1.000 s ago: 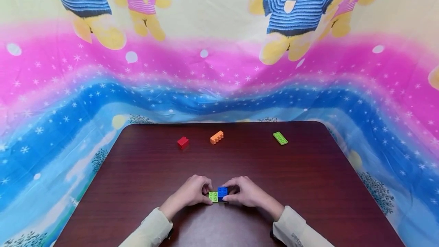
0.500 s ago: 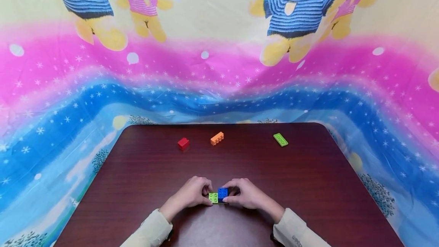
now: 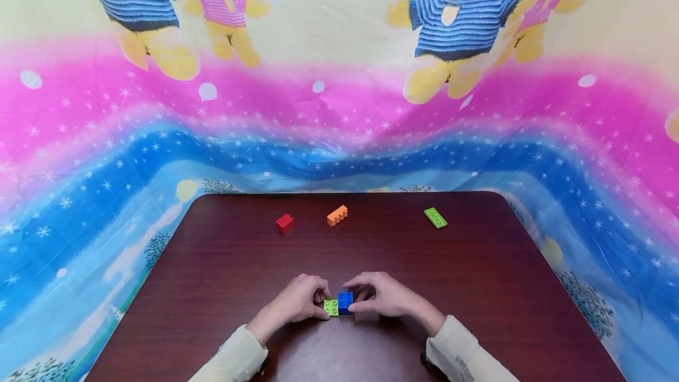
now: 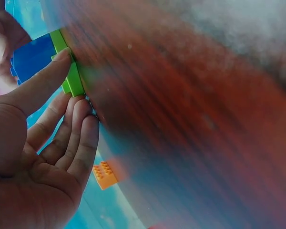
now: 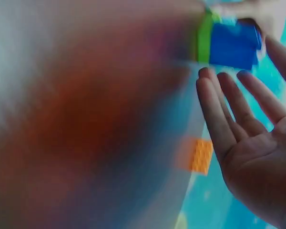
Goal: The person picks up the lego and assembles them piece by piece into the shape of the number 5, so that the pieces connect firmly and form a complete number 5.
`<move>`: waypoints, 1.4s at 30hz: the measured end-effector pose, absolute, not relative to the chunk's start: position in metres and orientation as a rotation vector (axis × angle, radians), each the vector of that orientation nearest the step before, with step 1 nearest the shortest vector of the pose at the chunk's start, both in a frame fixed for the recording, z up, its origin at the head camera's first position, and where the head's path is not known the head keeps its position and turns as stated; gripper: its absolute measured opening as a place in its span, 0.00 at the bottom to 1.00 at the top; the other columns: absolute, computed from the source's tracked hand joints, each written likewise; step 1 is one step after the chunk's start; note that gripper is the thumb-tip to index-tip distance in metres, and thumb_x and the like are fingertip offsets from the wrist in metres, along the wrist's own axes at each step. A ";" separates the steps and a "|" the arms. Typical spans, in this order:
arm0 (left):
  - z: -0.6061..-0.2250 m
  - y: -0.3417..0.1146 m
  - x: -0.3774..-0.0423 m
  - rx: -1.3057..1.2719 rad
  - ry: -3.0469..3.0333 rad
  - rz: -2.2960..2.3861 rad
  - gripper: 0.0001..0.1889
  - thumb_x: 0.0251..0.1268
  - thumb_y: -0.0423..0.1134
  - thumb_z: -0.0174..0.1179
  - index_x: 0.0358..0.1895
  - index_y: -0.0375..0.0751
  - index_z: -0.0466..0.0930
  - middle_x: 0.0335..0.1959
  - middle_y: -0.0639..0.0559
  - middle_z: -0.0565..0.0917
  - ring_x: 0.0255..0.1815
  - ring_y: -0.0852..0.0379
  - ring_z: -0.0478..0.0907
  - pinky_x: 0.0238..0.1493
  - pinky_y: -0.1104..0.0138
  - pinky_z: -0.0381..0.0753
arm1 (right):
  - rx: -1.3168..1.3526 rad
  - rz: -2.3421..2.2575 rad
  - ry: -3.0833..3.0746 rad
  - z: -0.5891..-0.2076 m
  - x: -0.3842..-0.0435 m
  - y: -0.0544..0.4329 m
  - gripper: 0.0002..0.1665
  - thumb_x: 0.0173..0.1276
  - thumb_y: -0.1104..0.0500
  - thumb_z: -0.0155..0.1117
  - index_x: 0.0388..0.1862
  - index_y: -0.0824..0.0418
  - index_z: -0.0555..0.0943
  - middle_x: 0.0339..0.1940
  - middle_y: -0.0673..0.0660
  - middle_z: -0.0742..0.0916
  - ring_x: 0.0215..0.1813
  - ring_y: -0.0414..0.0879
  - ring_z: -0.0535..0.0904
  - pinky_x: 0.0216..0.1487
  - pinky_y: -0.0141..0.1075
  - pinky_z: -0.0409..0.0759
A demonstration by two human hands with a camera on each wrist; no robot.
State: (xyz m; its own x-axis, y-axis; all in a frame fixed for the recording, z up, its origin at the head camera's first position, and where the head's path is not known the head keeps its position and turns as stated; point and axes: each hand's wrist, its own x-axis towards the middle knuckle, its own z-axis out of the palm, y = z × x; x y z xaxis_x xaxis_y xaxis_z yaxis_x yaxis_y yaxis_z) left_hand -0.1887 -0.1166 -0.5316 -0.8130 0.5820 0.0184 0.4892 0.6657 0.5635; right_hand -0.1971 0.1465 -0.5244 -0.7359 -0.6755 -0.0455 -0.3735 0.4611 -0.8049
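Note:
A lime-green flat building brick (image 3: 331, 308) lies near the front of the table, with a blue building brick (image 3: 345, 299) mounted on its right part. Green studs show to the left of the blue brick. My left hand (image 3: 297, 299) pinches the green brick's left end, the thumb (image 4: 62, 57) on the near side and fingers on the far side. To the right of the blue brick is my right hand (image 3: 386, 296). In the right wrist view its fingers (image 5: 214, 109) are spread and stand apart from the bricks.
Along the back of the dark wooden table (image 3: 371, 252) lie a red brick (image 3: 284, 223), an orange brick (image 3: 337, 216) on its side and a second flat lime-green brick (image 3: 436, 217). A patterned cloth (image 3: 339, 111) hangs behind and around the table.
The right hand's fingers have loosened from the blue brick and drawn slightly away to the right. The left hand keeps its pinch on the green brick, and the head view has tilted a little.

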 end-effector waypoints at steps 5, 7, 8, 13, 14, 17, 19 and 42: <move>-0.530 -0.117 -0.189 0.890 2.716 0.839 0.16 0.44 0.41 0.85 0.33 0.48 0.86 0.26 0.60 0.83 0.28 0.69 0.77 0.35 0.75 0.78 | -0.865 -1.160 2.518 -0.514 -0.231 0.153 0.28 0.71 0.49 0.72 0.67 0.57 0.81 0.52 0.55 0.89 0.47 0.42 0.86 0.48 0.35 0.85; -0.530 -0.117 -0.188 0.886 2.713 0.835 0.16 0.44 0.41 0.85 0.33 0.47 0.86 0.26 0.59 0.83 0.29 0.69 0.77 0.35 0.75 0.78 | -0.835 -1.141 2.619 -0.511 -0.251 0.152 0.28 0.72 0.50 0.71 0.68 0.55 0.80 0.53 0.56 0.88 0.49 0.44 0.85 0.50 0.38 0.85; -0.530 -0.117 -0.188 0.883 2.712 0.831 0.16 0.44 0.41 0.85 0.33 0.47 0.86 0.27 0.59 0.83 0.29 0.69 0.77 0.35 0.74 0.78 | -0.816 -1.128 2.666 -0.511 -0.262 0.150 0.28 0.72 0.51 0.71 0.69 0.55 0.80 0.54 0.57 0.88 0.50 0.45 0.84 0.51 0.39 0.85; -0.531 -0.115 -0.188 0.877 2.715 0.832 0.16 0.44 0.41 0.85 0.33 0.47 0.86 0.26 0.60 0.83 0.29 0.69 0.77 0.35 0.75 0.78 | -0.715 -1.068 2.798 -0.513 -0.315 0.137 0.32 0.74 0.55 0.69 0.75 0.55 0.74 0.61 0.59 0.84 0.58 0.52 0.84 0.60 0.48 0.83; -0.532 -0.115 -0.188 0.877 2.716 0.832 0.16 0.44 0.41 0.85 0.33 0.48 0.86 0.26 0.61 0.83 0.29 0.69 0.77 0.35 0.75 0.78 | -0.696 -1.055 2.810 -0.515 -0.324 0.134 0.34 0.74 0.55 0.69 0.76 0.56 0.72 0.63 0.59 0.83 0.60 0.53 0.83 0.62 0.49 0.83; -0.534 -0.113 -0.187 0.880 2.716 0.827 0.16 0.44 0.42 0.85 0.33 0.48 0.86 0.26 0.61 0.82 0.28 0.70 0.76 0.35 0.75 0.78 | -0.658 -1.022 2.828 -0.521 -0.344 0.127 0.37 0.75 0.57 0.68 0.79 0.55 0.68 0.69 0.60 0.79 0.66 0.56 0.79 0.66 0.53 0.80; -0.534 -0.113 -0.186 0.881 2.716 0.821 0.16 0.44 0.42 0.85 0.33 0.48 0.86 0.26 0.61 0.82 0.28 0.70 0.76 0.35 0.75 0.78 | -0.643 -0.993 2.842 -0.526 -0.353 0.123 0.38 0.75 0.57 0.67 0.81 0.53 0.66 0.73 0.60 0.75 0.71 0.58 0.75 0.70 0.54 0.76; -0.531 -0.116 -0.188 0.879 2.726 0.811 0.16 0.44 0.42 0.85 0.32 0.47 0.85 0.26 0.61 0.82 0.28 0.69 0.76 0.34 0.76 0.77 | -0.565 -0.814 2.975 -0.540 -0.362 0.106 0.15 0.73 0.55 0.70 0.56 0.52 0.80 0.53 0.54 0.85 0.52 0.50 0.82 0.57 0.46 0.82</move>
